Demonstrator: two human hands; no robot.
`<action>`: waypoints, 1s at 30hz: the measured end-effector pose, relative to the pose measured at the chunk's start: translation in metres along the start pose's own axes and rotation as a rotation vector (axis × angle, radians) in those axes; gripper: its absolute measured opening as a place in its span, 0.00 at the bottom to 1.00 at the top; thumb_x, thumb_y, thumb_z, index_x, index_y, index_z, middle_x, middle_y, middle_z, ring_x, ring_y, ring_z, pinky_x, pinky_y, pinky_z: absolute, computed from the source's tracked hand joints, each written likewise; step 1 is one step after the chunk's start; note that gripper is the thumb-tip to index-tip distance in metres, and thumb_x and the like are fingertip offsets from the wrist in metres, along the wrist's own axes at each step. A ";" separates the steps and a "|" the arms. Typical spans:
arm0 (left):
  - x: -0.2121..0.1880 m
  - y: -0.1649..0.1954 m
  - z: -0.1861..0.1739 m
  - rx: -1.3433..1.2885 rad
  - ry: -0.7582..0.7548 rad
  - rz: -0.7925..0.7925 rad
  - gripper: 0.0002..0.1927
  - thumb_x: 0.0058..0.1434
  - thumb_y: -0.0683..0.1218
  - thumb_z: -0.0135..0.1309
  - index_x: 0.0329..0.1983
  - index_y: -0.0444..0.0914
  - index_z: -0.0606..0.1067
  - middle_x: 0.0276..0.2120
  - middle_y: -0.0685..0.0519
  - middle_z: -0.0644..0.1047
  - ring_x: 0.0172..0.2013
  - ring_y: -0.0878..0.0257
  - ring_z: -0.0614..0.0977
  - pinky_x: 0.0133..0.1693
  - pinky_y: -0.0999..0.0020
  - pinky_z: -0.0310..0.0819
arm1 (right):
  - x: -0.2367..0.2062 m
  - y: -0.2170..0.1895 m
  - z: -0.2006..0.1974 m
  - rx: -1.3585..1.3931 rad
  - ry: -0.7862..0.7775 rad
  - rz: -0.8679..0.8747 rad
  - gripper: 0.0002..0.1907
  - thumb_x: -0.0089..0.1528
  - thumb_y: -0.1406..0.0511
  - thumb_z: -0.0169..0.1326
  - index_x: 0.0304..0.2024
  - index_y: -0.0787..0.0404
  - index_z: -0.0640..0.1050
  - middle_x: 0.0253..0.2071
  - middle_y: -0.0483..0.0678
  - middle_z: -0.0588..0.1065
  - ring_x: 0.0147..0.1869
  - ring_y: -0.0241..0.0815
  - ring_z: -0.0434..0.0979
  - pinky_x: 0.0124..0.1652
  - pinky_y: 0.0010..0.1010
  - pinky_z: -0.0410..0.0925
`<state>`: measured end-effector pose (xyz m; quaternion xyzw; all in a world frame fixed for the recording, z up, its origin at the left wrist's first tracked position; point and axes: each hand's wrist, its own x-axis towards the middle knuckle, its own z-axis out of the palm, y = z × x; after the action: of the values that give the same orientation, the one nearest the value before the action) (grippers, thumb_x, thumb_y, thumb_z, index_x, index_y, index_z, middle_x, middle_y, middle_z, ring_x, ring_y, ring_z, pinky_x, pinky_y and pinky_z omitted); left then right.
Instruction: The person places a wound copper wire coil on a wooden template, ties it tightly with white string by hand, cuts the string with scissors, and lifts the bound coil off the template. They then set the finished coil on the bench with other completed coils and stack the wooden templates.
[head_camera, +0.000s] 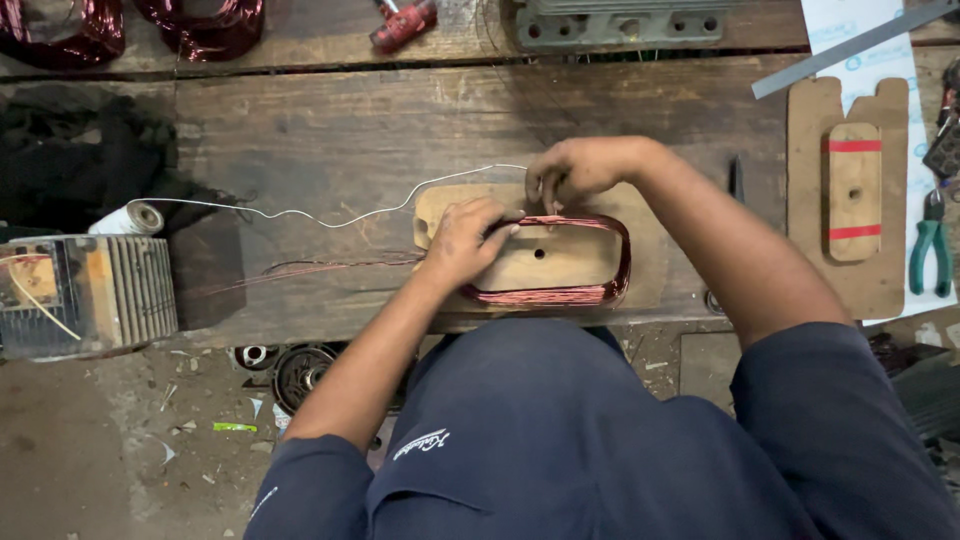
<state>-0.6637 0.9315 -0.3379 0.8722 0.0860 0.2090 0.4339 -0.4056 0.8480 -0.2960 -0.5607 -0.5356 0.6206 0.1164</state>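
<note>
Your left hand (465, 240) presses down on the near-left corner of the copper wire coil (560, 260), which sits wound around the wooden former (540, 255) on the bench (350, 130). Your right hand (570, 172) pinches the white tie string (330, 215) at the coil's far edge, fingers closed narrow on it. Keep the left palm firm so the turns beneath it stay bundled, and draw the string snug just beside that pinch, not across the loose strands trailing left.

Head camera looks steeply down, close over wooden workbench (350, 130); far edge probably cropped.
</note>
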 end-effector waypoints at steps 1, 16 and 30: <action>0.000 0.000 0.000 0.010 -0.012 -0.017 0.10 0.62 0.47 0.61 0.43 0.38 0.80 0.35 0.47 0.79 0.41 0.48 0.81 0.43 0.53 0.71 | 0.002 0.001 0.002 -0.005 -0.006 -0.030 0.20 0.52 0.76 0.55 0.47 0.61 0.79 0.42 0.45 0.83 0.43 0.35 0.82 0.41 0.29 0.75; 0.005 -0.001 0.002 -0.028 -0.023 -0.045 0.10 0.62 0.47 0.61 0.44 0.40 0.81 0.37 0.47 0.81 0.42 0.48 0.82 0.45 0.54 0.74 | 0.008 0.024 0.017 0.198 0.056 0.003 0.10 0.59 0.72 0.53 0.43 0.64 0.76 0.37 0.46 0.78 0.42 0.35 0.76 0.44 0.28 0.70; 0.007 0.004 -0.003 -0.053 -0.002 -0.003 0.09 0.60 0.44 0.61 0.42 0.36 0.79 0.37 0.45 0.80 0.41 0.46 0.82 0.44 0.55 0.76 | 0.012 0.025 0.023 -0.274 0.272 0.053 0.13 0.54 0.68 0.59 0.41 0.57 0.85 0.39 0.51 0.83 0.43 0.43 0.83 0.45 0.34 0.74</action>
<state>-0.6589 0.9334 -0.3312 0.8605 0.0813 0.2097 0.4571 -0.4173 0.8348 -0.3273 -0.6640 -0.5794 0.4632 0.0941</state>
